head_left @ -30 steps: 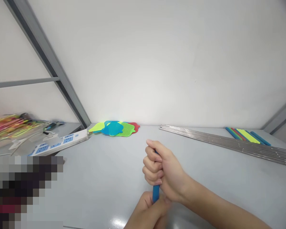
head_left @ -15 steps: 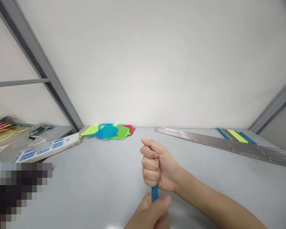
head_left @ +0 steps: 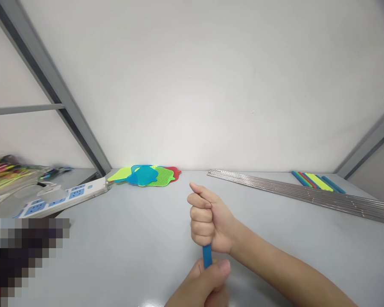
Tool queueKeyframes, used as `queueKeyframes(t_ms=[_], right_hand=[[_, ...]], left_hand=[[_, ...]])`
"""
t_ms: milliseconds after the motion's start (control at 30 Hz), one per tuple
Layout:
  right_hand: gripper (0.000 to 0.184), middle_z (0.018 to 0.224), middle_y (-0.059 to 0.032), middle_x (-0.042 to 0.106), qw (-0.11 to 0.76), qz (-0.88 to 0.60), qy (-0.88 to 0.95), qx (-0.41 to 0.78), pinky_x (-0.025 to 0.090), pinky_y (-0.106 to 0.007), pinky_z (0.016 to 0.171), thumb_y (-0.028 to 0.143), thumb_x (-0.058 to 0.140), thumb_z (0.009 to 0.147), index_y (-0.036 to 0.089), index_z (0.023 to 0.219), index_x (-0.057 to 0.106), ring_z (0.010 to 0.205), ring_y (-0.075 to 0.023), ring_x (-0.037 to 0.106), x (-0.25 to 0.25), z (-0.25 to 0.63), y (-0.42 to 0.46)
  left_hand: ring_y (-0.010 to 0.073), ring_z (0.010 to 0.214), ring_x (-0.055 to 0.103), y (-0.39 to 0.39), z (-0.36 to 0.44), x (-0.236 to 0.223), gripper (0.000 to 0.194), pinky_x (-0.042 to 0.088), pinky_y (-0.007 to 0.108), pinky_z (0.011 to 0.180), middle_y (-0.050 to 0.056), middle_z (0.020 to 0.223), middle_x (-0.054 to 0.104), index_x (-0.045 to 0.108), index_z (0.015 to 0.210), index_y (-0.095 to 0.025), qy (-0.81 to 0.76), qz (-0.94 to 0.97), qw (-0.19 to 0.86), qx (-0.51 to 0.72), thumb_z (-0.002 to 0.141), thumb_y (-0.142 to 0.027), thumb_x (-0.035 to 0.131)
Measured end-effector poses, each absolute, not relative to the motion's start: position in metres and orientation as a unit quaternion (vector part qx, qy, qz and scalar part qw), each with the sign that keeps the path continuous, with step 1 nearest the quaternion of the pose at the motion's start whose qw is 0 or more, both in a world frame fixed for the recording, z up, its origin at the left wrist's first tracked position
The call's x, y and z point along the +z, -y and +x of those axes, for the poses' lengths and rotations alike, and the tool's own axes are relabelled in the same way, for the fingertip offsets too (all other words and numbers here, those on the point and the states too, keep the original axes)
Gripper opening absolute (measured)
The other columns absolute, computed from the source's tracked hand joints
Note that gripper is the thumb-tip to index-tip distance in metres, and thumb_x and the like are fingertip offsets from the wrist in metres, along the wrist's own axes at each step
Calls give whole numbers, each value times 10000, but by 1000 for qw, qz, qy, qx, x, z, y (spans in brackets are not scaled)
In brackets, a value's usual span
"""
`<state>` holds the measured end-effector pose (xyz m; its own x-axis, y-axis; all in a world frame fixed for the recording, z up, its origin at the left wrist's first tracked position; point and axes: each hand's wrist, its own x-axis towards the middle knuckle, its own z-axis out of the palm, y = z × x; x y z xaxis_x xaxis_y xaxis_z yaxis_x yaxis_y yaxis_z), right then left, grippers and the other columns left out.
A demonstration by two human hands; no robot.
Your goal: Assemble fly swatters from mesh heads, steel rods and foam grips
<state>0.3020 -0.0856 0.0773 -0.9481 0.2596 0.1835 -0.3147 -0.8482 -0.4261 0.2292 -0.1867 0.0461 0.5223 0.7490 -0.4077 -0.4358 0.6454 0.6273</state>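
Note:
A blue plastic handle (head_left: pixel 207 256) stands roughly upright between my two hands, with only a short length showing. My right hand (head_left: pixel 202 219) is closed in a fist round its upper part, and the top end is hidden inside the fingers. Lower down, my left hand (head_left: pixel 208 279) grips the same handle, its thumb lying across the front; the lower end is out of sight. Beyond the hands, at the back left, lie overlapping fly swatter heads (head_left: pixel 160 177) in yellow, blue, green and red. Several loose coloured handles (head_left: pixel 316 182) rest at the back right.
A row of thin metal rods (head_left: pixel 281 189) runs slantwise across the right of the grey table (head_left: pixel 121 251). On the left are a white power strip (head_left: pixel 83 192) with a cable and bagged colourful items (head_left: pixel 9 175). A white wall (head_left: pixel 192 85) rises behind.
My right fist has shifted very slightly up and left, still round the handle. The left hand keeps its grip, and the things on the table lie as before.

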Motion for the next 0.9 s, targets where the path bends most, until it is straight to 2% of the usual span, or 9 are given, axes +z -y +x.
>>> queueKeyframes(t_ms=[167, 300, 367, 433, 500, 567, 667, 767, 900], right_hand=[[420, 382, 86, 111, 197, -74, 257, 943, 77, -157, 306, 356, 401, 801, 176, 498, 172, 323, -45, 70, 83, 303, 85], [429, 382, 87, 107, 210, -86, 290, 930, 80, -152, 307, 369, 396, 803, 174, 495, 170, 322, -43, 79, 93, 310, 81], [438, 385, 86, 101, 241, -74, 303, 919, 76, -154, 308, 380, 394, 805, 172, 491, 169, 322, -42, 76, 103, 318, 77], [438, 391, 84, 88, 300, -68, 307, 901, 74, -158, 310, 372, 390, 809, 172, 490, 166, 325, -43, 66, 114, 330, 72], [430, 398, 81, 78, 378, -70, 309, 870, 76, -165, 315, 358, 384, 813, 173, 495, 160, 334, -47, 61, 125, 343, 68], [426, 398, 79, 78, 457, -81, 320, 826, 80, -176, 316, 347, 393, 806, 175, 500, 153, 336, -50, 62, 135, 356, 65], [423, 396, 78, 104, 545, -123, 358, 748, 99, -186, 314, 359, 420, 784, 181, 508, 154, 336, -51, 86, 143, 370, 65], [431, 391, 77, 106, 590, -150, 375, 699, 106, -195, 313, 378, 435, 767, 184, 506, 152, 331, -51, 96, 147, 375, 68], [425, 389, 73, 89, 627, -151, 350, 679, 86, -207, 308, 334, 446, 759, 183, 493, 152, 324, -52, 87, 149, 372, 74]], left_hand=[[26, 295, 120, 178, 231, 44, 506, 188, 181, 370, -109, 332, 170, 198, 511, -185, -347, 254, 831, 353, 680, -535, 521], [44, 316, 274, 173, 227, 43, 426, 254, 202, 398, -77, 413, 330, 346, 572, -183, -361, 305, 795, 380, 692, -574, 466], [88, 420, 406, 173, 224, 47, 382, 316, 223, 455, -28, 507, 444, 450, 664, -171, -412, 391, 715, 408, 716, -549, 449], [139, 587, 479, 174, 220, 52, 327, 370, 255, 577, 24, 645, 529, 523, 754, -169, -483, 500, 579, 426, 737, -489, 459], [179, 735, 486, 177, 217, 57, 253, 366, 274, 700, 44, 776, 562, 565, 780, -195, -536, 575, 445, 429, 734, -432, 489], [202, 800, 481, 178, 212, 59, 209, 355, 274, 737, 38, 829, 568, 587, 792, -221, -569, 597, 377, 422, 704, -402, 532], [199, 752, 489, 176, 203, 59, 333, 372, 262, 668, 15, 771, 552, 561, 943, -242, -602, 579, 375, 402, 647, -390, 595], [185, 691, 484, 168, 194, 58, 455, 372, 261, 622, -6, 699, 516, 480, 1068, -246, -625, 567, 371, 388, 654, -396, 591], [196, 720, 503, 159, 189, 63, 305, 379, 268, 633, 12, 746, 568, 558, 868, -214, -633, 563, 347, 403, 643, -416, 600]])
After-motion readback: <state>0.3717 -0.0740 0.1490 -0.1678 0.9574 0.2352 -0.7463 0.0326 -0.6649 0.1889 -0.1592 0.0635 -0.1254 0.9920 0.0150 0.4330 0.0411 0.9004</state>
